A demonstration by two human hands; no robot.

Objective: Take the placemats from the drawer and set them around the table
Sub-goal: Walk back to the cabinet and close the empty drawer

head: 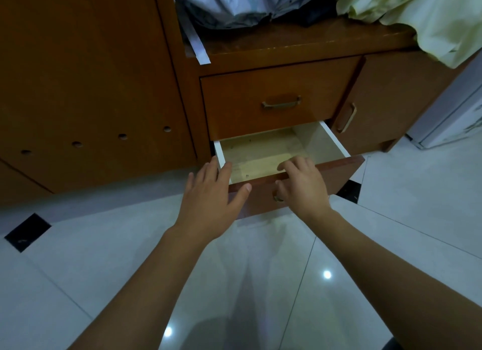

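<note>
The lower drawer point(339, 172) of a brown wooden cabinet stands pulled out. Its inside shows only a flat pale yellowish surface point(260, 159); I cannot tell whether that is a placemat or the bare bottom. My right hand point(302, 185) sits on the drawer front, with its fingers curled over the top edge and its thumb on the front face near the metal handle point(277, 198). My left hand point(211, 201) is spread with straight fingers. Its fingertips are at the drawer's left front corner, by the white side wall point(219, 151).
Above the open drawer is a shut drawer point(273, 88) with a metal handle. A cabinet door point(391, 101) lies to the right and a tall wooden panel point(91, 88) to the left. Clothes and a pale cloth point(430, 15) lie on the cabinet top. The floor point(260, 284) is glossy white tile.
</note>
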